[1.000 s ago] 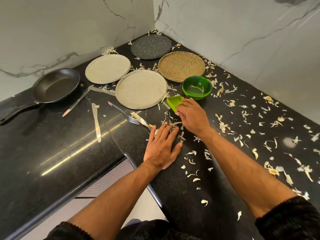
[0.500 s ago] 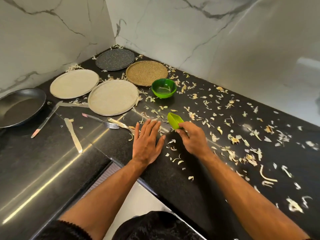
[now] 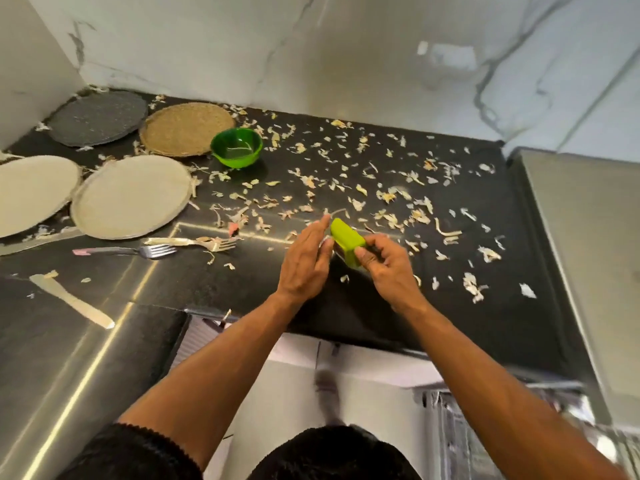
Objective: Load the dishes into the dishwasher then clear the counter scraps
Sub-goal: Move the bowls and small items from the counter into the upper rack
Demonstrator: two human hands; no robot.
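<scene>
On the black counter (image 3: pixel 485 320), four plates (image 3: pixel 131 197), a green bowl (image 3: pixel 237 147) and forks (image 3: pixel 152 251) lie unloaded, while the flat left hand (image 3: pixel 304 259) sweeps scraps (image 3: pixel 388 195) toward the green scoop (image 3: pixel 347 241) pinched by the right hand (image 3: pixel 388 268), most scraps uncleared.

Black fuzzy sleeves (image 3: pixel 138 452) pushed up, forearms bare.

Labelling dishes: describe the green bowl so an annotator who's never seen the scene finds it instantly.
Start at the black counter under the marble wall. Right of the brown woven plate, at the left edge of the scattered scraps, stands the green bowl. It is the only deep, glossy vessel; its neighbours are flat plates.
</scene>
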